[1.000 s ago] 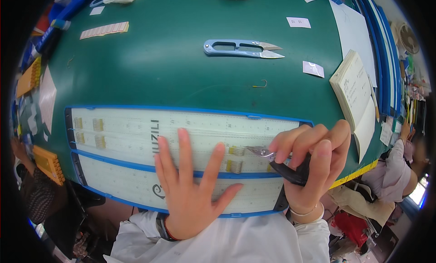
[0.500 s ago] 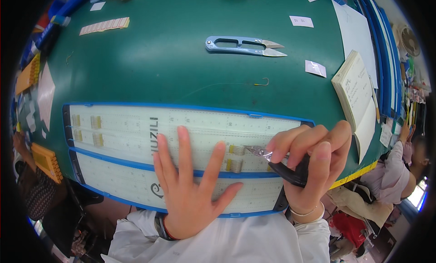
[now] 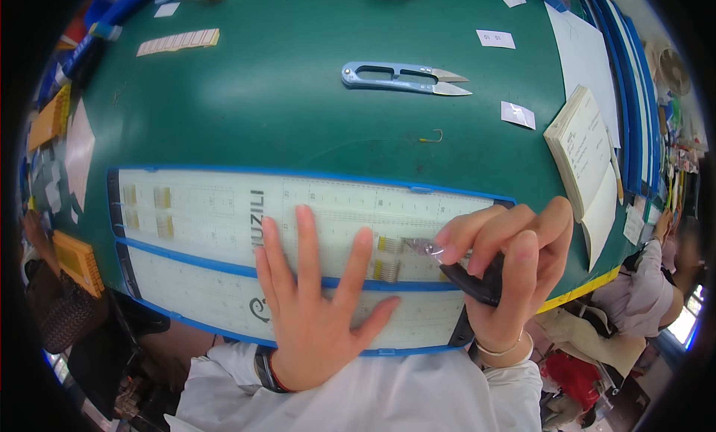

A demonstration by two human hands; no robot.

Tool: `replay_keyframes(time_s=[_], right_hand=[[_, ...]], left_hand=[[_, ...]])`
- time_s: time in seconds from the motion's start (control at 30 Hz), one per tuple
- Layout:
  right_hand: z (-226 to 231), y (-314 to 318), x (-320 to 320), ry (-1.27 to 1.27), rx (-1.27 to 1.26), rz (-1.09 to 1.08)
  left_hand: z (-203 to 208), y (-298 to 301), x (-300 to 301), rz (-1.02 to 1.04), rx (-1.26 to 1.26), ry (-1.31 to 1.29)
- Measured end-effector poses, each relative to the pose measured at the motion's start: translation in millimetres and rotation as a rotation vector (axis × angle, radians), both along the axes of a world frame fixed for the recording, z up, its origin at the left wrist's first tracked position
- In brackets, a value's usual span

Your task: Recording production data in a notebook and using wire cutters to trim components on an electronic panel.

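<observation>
A long, flat fishing-rig case [image 3: 209, 268] with blue edges and pale ruled panels lies unfolded before me. My left hand [image 3: 317, 331] rests flat on it, fingers spread, holding nothing. My right hand [image 3: 522, 264] is closed round small pliers [image 3: 477, 284] with black handles. Their metal jaws point left, close beside an upper row of fish hooks [image 3: 389, 244] with yellow thread bindings. I cannot tell whether the jaws touch a hook. Another row of hooks [image 3: 385, 271] sits just below. At the case's left end are more yellow-bound bundles [image 3: 162, 198].
Beyond the case, a loose hook [image 3: 432, 139] with thin line lies on the green table [image 3: 246, 111]. Blue thread snips [image 3: 395, 77] lie farther back. An open notebook [image 3: 578, 141] is at right, near small paper labels [image 3: 517, 114]. Orange-yellow racks [image 3: 77, 262] stand left.
The whole view has shifted slightly, with the case's left end a little farther right in the picture. Both hands and the pliers keep nearly the same places on the case.
</observation>
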State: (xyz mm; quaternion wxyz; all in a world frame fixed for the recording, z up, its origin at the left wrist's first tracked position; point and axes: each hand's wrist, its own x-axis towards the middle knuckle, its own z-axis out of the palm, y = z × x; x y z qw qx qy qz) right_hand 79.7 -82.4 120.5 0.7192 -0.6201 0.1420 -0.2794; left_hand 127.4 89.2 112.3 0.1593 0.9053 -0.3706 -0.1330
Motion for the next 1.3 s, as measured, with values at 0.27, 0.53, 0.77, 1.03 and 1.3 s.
replay_keyframes(time_s=[0.27,0.53,0.77,1.03,1.3], right_hand=[[49,-23,-3,0.014,-0.442,-0.155],[15,-47,51,0.574,-1.254,0.075],[16,-51,48,0.611,-1.364,0.209],[64,-22,-20,0.597,-1.081,0.082],[27,-5,-26,0.706,-1.263,0.181]], left_hand=[[4,2,3,-0.019,-0.071,0.033],[1,11,6,-0.027,-0.066,0.049],[6,12,-3,0.009,0.003,-0.027],[9,15,-12,-0.03,-0.024,0.018],[26,-3,-23,-0.037,-0.17,0.11]])
